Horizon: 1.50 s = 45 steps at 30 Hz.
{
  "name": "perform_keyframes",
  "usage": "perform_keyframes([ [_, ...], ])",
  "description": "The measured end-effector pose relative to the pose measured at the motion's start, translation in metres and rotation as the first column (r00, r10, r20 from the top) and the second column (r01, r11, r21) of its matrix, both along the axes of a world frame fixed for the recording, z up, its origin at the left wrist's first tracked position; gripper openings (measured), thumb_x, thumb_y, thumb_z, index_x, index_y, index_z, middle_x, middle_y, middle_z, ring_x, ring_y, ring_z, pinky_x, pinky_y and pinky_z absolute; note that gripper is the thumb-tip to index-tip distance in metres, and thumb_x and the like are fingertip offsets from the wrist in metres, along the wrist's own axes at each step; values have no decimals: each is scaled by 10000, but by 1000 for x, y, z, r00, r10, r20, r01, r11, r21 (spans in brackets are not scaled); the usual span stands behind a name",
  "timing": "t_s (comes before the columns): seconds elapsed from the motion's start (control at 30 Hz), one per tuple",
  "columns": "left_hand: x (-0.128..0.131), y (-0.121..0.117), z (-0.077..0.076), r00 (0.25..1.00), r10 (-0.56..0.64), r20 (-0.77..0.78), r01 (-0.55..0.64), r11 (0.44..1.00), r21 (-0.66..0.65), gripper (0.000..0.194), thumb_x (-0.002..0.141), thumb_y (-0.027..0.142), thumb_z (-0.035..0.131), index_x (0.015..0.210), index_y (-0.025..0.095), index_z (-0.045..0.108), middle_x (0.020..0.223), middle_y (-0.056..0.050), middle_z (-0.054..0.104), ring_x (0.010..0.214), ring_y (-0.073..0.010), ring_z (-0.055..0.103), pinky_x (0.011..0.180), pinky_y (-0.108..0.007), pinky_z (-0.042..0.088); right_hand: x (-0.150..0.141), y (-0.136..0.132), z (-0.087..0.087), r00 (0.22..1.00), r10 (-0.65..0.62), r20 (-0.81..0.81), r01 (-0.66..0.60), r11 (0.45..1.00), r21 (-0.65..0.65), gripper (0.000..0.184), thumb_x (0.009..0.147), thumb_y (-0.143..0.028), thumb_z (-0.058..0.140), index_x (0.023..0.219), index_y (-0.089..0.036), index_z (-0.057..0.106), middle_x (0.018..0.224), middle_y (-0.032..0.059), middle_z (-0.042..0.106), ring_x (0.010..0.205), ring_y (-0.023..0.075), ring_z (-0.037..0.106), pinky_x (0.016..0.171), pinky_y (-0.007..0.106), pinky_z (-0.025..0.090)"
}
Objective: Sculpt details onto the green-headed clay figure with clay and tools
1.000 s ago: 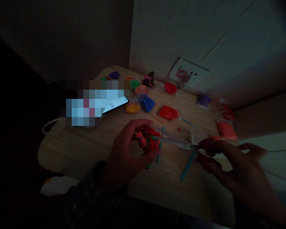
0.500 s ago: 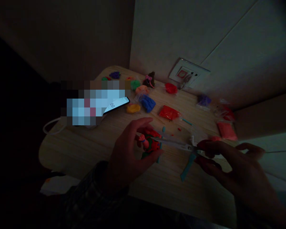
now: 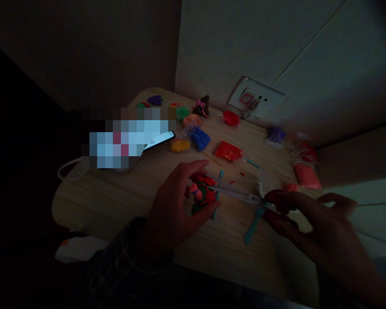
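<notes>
Between the fingers and thumb of my left hand point(image 3: 176, 206) is a small red and green clay figure point(image 3: 209, 196) with a pinkish-orange piece at its left side. My right hand point(image 3: 321, 223) grips a pair of scissors point(image 3: 241, 194) by the dark red handles. The blades reach left to the figure's upper part; whether they touch it, I cannot tell. Beneath the scissors' pivot lies a flat teal clay strip point(image 3: 253, 226). A thin teal piece shows just right of the figure, partly behind my left thumb.
A lit phone point(image 3: 161, 140), partly blurred out, stands at the left with a white cable point(image 3: 67, 171). Several bagged clay lumps, among them a red pack point(image 3: 229, 151) and a blue one point(image 3: 200, 139), lie farther back. A brown clay model point(image 3: 202, 107) stands near the wall socket point(image 3: 255, 96).
The scissor blades have shifted slightly at the figure, the tips now a little farther back. Both hands have stayed almost in place.
</notes>
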State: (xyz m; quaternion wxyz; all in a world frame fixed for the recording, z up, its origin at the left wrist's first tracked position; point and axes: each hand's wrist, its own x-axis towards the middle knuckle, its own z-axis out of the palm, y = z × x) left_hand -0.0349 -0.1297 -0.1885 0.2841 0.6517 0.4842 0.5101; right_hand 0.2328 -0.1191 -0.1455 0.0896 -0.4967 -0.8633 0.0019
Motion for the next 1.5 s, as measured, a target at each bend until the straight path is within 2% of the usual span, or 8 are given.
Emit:
perform_keyframes([
  [0.37, 0, 0, 1, 1000, 11, -11, -10, 1000, 21, 557, 752, 184, 732, 1249, 213, 483, 1033, -33, 630, 822, -157, 615, 626, -253, 509, 0, -1, 0, 1000, -9, 0, 9, 1000, -6, 339, 918, -546, 456, 1037, -268, 611, 722, -16, 701, 586, 205, 662, 778, 426, 332],
  [0.5, 0, 0, 1, 999, 15, -34, -16, 1000, -9, 556, 751, 137, 709, 1249, 227, 481, 1045, -34, 635, 850, -168, 626, 648, -264, 518, 1, 0, 0, 1000, -9, -3, 9, 1000, 27, 347, 921, -555, 445, 1024, -273, 618, 704, -14, 697, 578, 212, 656, 785, 432, 337],
  [0.7, 0, 0, 0, 1000, 12, -3, -12, 1000, -14, 574, 747, 168, 730, 1256, 264, 482, 1060, -34, 635, 873, -199, 635, 635, -292, 528, 2, 0, -1, 1000, -1, -5, 1, 1000, 11, 364, 921, -573, 436, 1033, -279, 620, 699, -11, 699, 582, 217, 658, 792, 435, 339],
  [0.93, 0, 1, 0, 1000, 8, -5, -8, 1000, 22, 571, 745, 164, 741, 1249, 229, 480, 1045, -21, 634, 850, -163, 629, 637, -262, 528, 2, -1, -2, 1000, -4, -11, 4, 1000, 25, 400, 928, -586, 410, 1013, -270, 639, 675, -18, 688, 530, 201, 638, 777, 435, 343],
  [1.13, 0, 1, 2, 1000, -16, 22, 16, 1000, 6, 552, 752, 166, 738, 1237, 236, 485, 1069, -35, 634, 860, -172, 633, 665, -270, 550, 2, -2, -4, 1000, -27, 3, 27, 999, 18, 388, 929, -585, 415, 1023, -278, 632, 716, -4, 715, 585, 229, 668, 806, 460, 337],
  [1.33, 0, 0, 1, 998, -14, 61, 15, 1000, -12, 529, 753, 136, 721, 1224, 232, 499, 1099, -44, 600, 956, -189, 609, 709, -271, 550, 9, -2, -7, 999, -35, 41, 33, 999, 42, 390, 940, -577, 395, 1041, -262, 602, 763, 13, 732, 606, 240, 675, 797, 458, 339],
  [1.5, 0, 2, -2, 992, -9, 123, 4, 999, 37, 505, 746, 146, 724, 1201, 210, 516, 1135, -61, 558, 962, -180, 594, 669, -254, 548, 15, -2, -11, 999, -50, 17, 48, 996, 71, 416, 932, -599, 387, 1045, -262, 603, 746, 3, 727, 596, 236, 680, 800, 458, 337],
])
